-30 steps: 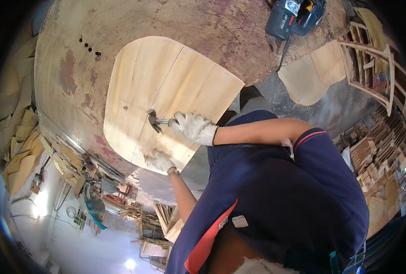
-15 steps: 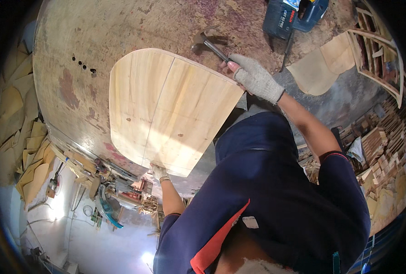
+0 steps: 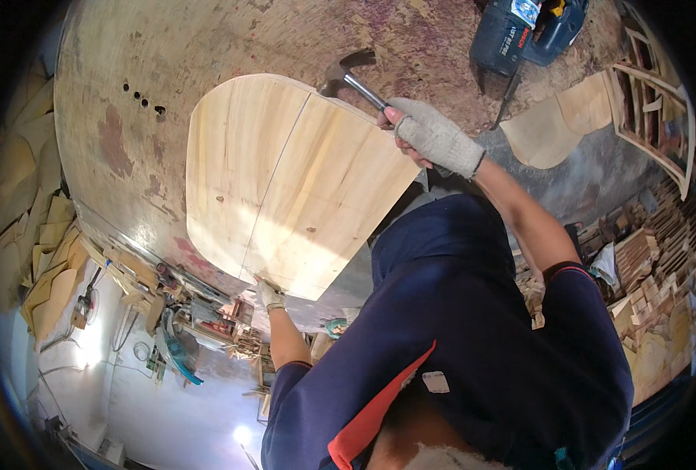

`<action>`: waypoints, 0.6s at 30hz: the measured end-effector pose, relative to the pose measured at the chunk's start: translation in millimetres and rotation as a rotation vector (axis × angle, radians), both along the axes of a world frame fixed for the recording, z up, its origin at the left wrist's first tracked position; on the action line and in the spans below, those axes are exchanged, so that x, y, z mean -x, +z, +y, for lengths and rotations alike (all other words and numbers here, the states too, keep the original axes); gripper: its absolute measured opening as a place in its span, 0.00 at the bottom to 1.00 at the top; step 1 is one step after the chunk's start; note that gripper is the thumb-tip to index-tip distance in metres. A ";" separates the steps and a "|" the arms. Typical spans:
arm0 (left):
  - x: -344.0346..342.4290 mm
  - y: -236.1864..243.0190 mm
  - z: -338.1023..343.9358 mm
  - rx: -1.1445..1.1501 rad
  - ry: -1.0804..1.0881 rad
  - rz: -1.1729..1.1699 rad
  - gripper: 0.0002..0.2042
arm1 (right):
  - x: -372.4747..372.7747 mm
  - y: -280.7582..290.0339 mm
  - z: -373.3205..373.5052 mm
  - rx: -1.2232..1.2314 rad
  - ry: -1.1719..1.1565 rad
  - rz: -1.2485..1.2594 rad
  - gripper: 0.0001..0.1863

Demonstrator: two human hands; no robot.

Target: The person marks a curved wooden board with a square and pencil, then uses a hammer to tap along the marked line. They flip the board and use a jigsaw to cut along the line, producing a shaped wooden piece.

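Observation:
A pale wooden board (image 3: 262,180), rounded at its far and left corners, lies on the worn workbench (image 3: 230,39). A dark line runs across its face. My right hand (image 3: 434,137), in a grey fingerless glove, is closed round the handle of a claw hammer (image 3: 366,92). The hammer's head is beside the board's far edge; whether they touch I cannot tell. My left hand (image 3: 270,295), also gloved, grips the board's near edge at the lower left, thumb on top. Its other fingers are mostly hidden.
A blue jigsaw (image 3: 504,39) rests at the back right, its blade side toward me. Beyond my right arm are thin curved wooden pieces (image 3: 547,129) and a slatted wooden frame (image 3: 653,117). Offcuts (image 3: 645,274) pile up at right, thin sheets (image 3: 30,204) at far left.
The hammer has come down and slightly left, its head nearer the board's far edge. My left hand keeps its hold at the near edge. The whole view has shifted a little.

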State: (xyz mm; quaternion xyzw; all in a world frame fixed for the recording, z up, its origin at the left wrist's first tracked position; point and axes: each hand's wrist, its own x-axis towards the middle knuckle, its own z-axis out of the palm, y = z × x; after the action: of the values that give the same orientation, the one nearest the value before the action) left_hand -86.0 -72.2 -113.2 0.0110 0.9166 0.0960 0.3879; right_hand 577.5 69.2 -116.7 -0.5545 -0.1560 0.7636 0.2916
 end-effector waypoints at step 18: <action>22.4 -60.5 -35.9 -0.141 -0.161 0.425 0.56 | 12.8 32.9 73.2 -0.626 0.339 -1.050 0.20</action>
State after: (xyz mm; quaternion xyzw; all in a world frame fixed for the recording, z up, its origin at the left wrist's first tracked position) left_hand -108.3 -108.1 -173.7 0.1312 0.9649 0.1240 0.1907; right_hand 564.8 142.4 -83.8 -0.7112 -0.5799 0.3436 0.1997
